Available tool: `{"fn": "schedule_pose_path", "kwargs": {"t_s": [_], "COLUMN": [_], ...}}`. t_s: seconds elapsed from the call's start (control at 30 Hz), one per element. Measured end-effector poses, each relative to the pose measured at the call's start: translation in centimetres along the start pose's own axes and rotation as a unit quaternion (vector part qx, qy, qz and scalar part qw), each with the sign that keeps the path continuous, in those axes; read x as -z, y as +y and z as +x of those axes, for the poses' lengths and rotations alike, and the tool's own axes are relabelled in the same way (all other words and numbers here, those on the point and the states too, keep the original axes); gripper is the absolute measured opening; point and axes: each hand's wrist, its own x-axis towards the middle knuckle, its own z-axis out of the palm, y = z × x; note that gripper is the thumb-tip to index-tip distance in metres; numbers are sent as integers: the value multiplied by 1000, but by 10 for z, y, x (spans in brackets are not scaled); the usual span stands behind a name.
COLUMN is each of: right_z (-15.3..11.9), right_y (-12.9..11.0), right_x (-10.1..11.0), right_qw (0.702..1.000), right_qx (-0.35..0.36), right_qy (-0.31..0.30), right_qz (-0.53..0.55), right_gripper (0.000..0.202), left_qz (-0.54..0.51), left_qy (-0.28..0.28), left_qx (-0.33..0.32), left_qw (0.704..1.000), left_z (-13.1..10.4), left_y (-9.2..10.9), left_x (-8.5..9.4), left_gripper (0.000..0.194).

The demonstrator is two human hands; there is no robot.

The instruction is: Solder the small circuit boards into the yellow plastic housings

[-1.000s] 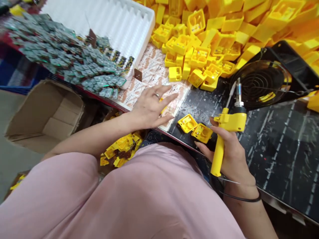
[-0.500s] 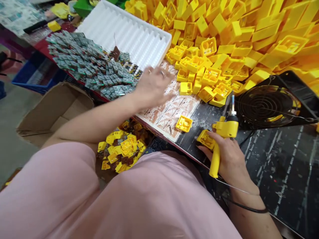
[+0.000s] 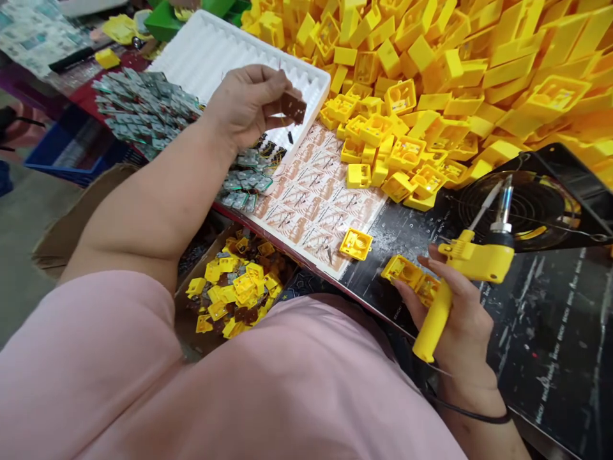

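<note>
My left hand [image 3: 246,105] is raised over the white ribbed foam tray [image 3: 306,70], its fingers pinching a small brown circuit board [image 3: 294,107] with thin wires hanging off it. Below it lies a heap of grey-green circuit boards [image 3: 143,105], partly covered by my forearm. My right hand [image 3: 462,319] is wrapped round a yellow soldering gun [image 3: 479,260], whose metal tip points up and away. Its thumb and fingertips also touch an open yellow plastic case [image 3: 402,269], with another yellow case [image 3: 428,291] beside it. One more open case [image 3: 356,244] lies apart at the sheet's edge.
Yellow cases [image 3: 407,115] are piled across the back. A black fan [image 3: 522,198] with a wire guard stands at the right, behind the soldering gun's tip. A patterned sheet [image 3: 306,204] covers part of the black table [image 3: 550,332]. Below the edge, a carton holds yellow parts [image 3: 239,284].
My left hand has moved left and up from the sheet and now holds the brown board. The soldering gun has shifted right, and a second yellow case shows by my right hand.
</note>
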Motion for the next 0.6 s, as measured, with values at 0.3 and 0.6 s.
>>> {"fn": "schedule_pose_path", "kwargs": {"t_s": [0.3, 0.6], "right_z": [50, 18], "right_y": [-21, -23], "right_x": [-43, 11], "right_qw": [991, 997], "right_qx": [70, 40], "right_qy": [-110, -70], "right_qz": [15, 8], "right_gripper": [39, 29], "left_qz": [243, 294], "left_qy": [-369, -329], "left_qx": [-68, -121], "left_qw": [894, 889], "left_z": [-41, -86], "left_y": [-3, -8], "left_x": [-88, -124], "left_gripper": [16, 13]}}
